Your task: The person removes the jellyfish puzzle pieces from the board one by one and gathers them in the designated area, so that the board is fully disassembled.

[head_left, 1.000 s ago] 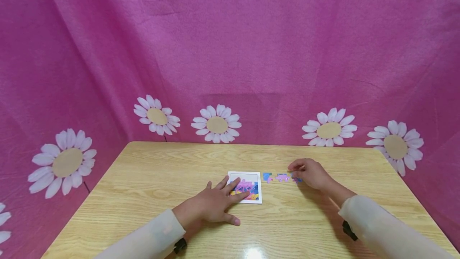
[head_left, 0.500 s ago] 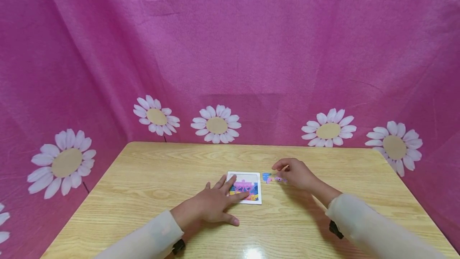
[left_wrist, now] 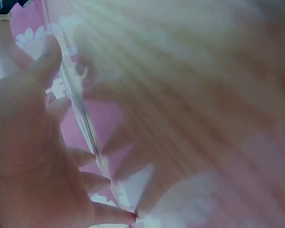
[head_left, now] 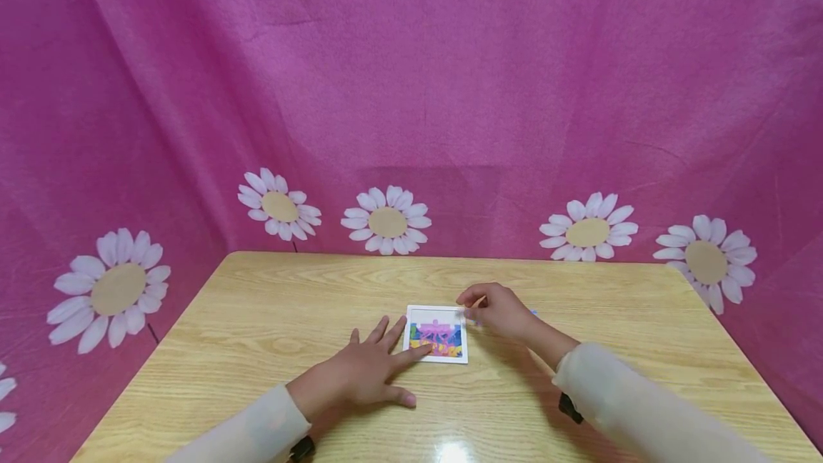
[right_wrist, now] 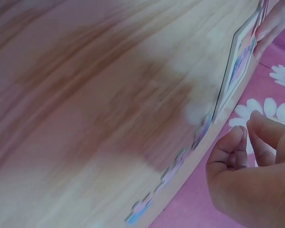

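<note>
A small white-framed jigsaw puzzle (head_left: pixel 450 361) lies on the table, its lower part filled with a pink and blue sea picture and a pale strip along the top. My left hand (head_left: pixel 363 370) rests at its left with fingers spread, one fingertip over the lower picture. Over the top right corner of the frame, my right hand (head_left: pixel 501 313) hovers with loosely curled fingers. A gap shows between thumb and fingers, nothing held, in the right wrist view. There, a row of jigsaw pieces runs from the frame: a near piece (right_wrist: pixel 203 132), a pink piece (right_wrist: pixel 170 175) and a pink-blue piece (right_wrist: pixel 138 209).
The wooden table (head_left: pixel 289 306) extends around the hands, with a light reflection near its front edge. A pink cloth (head_left: pixel 476 91) printed with white daisies (head_left: pixel 386 223) hangs behind and at the sides.
My right hand has moved left along the row of pieces to the puzzle's top right corner, now covering most of the row in the head view. My left hand has slid slightly left.
</note>
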Available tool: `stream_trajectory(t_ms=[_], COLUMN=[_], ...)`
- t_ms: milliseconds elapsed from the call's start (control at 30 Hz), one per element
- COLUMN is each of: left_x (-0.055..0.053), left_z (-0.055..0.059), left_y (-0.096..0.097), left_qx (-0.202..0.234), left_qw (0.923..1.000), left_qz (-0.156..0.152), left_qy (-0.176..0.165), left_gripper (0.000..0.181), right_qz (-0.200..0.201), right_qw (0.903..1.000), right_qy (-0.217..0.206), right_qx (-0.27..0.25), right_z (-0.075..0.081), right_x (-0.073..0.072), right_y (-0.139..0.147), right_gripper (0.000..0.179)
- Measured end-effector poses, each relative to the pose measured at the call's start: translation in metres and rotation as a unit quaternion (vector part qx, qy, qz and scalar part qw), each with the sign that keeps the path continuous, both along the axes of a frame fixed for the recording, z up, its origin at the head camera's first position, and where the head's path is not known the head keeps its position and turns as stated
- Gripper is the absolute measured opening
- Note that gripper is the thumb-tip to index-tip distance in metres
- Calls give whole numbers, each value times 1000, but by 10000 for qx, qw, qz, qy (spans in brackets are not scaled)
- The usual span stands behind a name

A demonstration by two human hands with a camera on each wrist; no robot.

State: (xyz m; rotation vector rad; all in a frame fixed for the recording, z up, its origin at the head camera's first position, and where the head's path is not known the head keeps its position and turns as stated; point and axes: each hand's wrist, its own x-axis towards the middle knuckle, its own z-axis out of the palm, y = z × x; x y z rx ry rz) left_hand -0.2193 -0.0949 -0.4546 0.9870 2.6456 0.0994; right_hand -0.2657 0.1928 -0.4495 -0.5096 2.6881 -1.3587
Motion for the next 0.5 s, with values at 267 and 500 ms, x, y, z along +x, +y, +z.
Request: stream_trajectory(t_ms=[267,500], left_x=[2,2], left_z=[2,3], left_y=[-2,-1], left_qx=[-29,-137], left_qw=[10000,9998], left_qz=[-66,-100], left_qy=[11,56], left_gripper=[83,83], right_qz=[117,124], right_qw=[9999,9999], right_qy=[-29,-40], right_qx=[92,72], right_z=[-4,-11], right_x=[1,2], right_y=[-24,-42], right_gripper=[15,16])
